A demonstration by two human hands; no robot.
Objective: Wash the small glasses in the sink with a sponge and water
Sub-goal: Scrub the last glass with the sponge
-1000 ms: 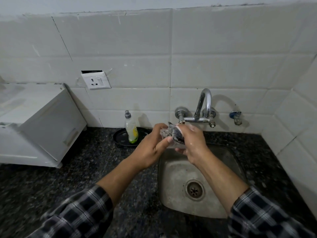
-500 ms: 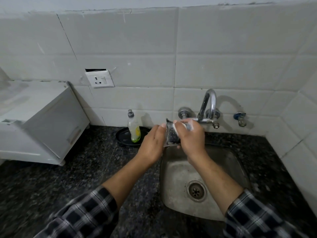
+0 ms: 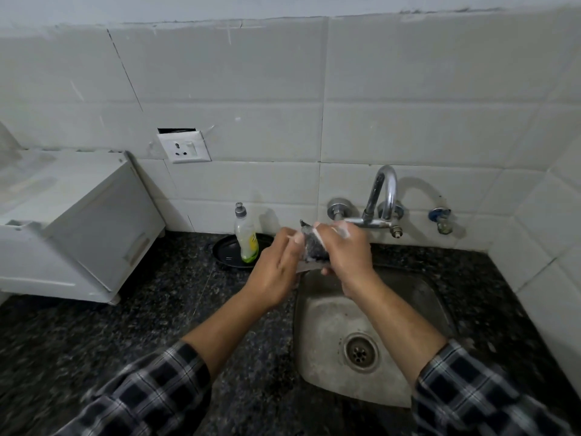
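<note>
Above the back edge of the steel sink (image 3: 327, 313), both my hands meet just below the tap (image 3: 382, 196). My right hand (image 3: 344, 258) grips a dark, soapy sponge (image 3: 312, 247) and presses it against what my left hand (image 3: 276, 273) holds. That looks like a small clear glass (image 3: 302, 268); only a faint see-through edge shows between my fingers. White foam sits on the fingertips of both hands. No water stream is visible from the spout.
A dish-soap bottle (image 3: 246, 237) stands on a black dish (image 3: 224, 251) left of the sink. A white appliance (image 3: 72, 221) fills the left counter. A wall socket (image 3: 185, 147) and a small side tap (image 3: 440, 218) are on the tiled wall. The counter is dark granite (image 3: 157, 309).
My hands have risen slightly towards the tap. The sponge has turned more upright against the glass as my right hand rubs it.
</note>
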